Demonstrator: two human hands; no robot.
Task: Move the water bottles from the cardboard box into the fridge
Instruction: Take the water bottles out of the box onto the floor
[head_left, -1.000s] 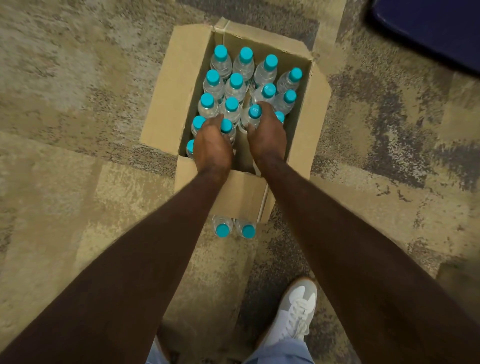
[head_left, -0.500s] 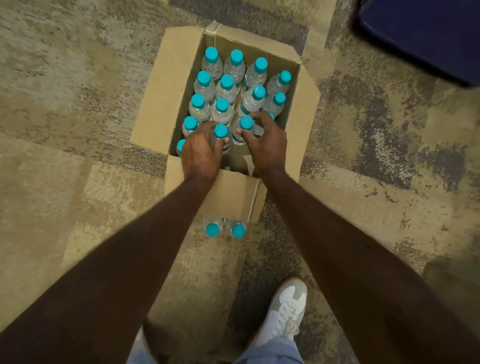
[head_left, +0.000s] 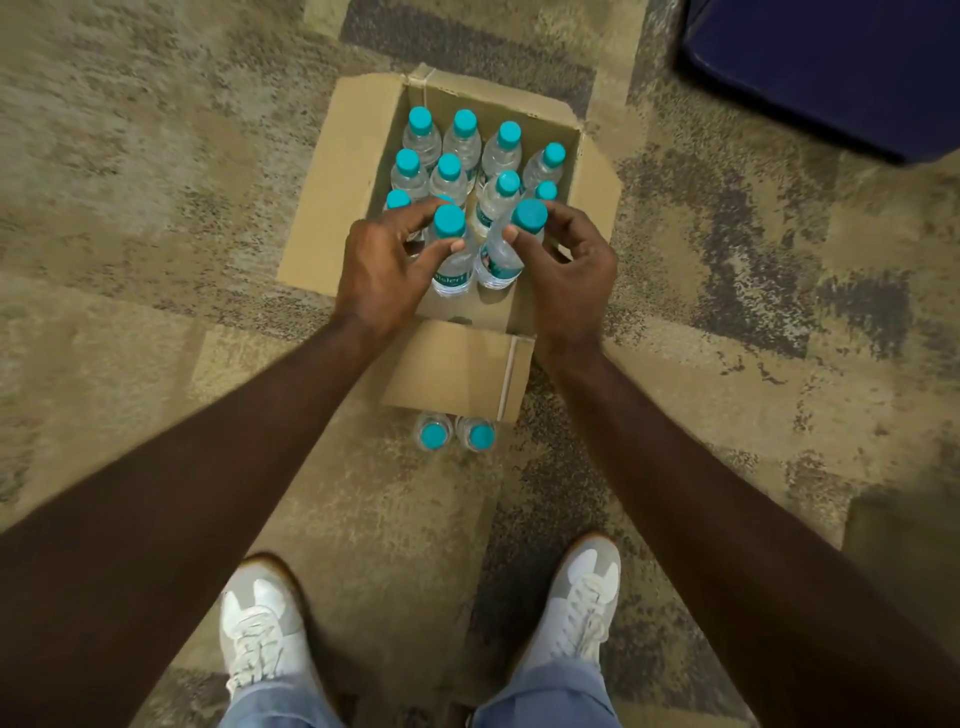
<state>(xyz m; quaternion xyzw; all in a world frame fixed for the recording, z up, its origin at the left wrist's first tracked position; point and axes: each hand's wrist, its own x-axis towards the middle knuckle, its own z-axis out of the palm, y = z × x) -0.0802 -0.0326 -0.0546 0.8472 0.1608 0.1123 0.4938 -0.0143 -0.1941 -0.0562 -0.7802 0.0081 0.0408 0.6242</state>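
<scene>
An open brown cardboard box (head_left: 337, 208) is shown from above on a mottled beige-and-grey carpet floor (head_left: 156, 156), its flaps folded outward. Inside the box, clear plastic water bottles with teal screw caps (head_left: 457, 150) are seen standing upright in close rows toward its far side.

Above the near part of the box, two further bottles are held side by side. The left-held clear bottle with a teal cap (head_left: 451, 260) is pinched at the neck by the grip of the left hand (head_left: 384, 270), thumb on the near side and fingers curled round the far side. A teal label band is carried on its body; white lettering is printed there, but only a fragment resembling "isleri" can be made out. The right-held clear bottle with a teal cap (head_left: 506, 249) is tilted slightly and is likewise pinched just under its cap by the grip of the right hand (head_left: 571, 270); its teal label cannot be read.

Just outside the near flap of the box, two clear teal-capped bottles on the carpet (head_left: 454, 435) are seen standing together, touching or nearly so. Nearer than these, two white lace-up sneakers (head_left: 576, 608) and blue denim trouser legs (head_left: 545, 701) are visible. Beyond the box and to its right, a dark blue object (head_left: 831, 62) is partly shown; what it is cannot be told.
</scene>
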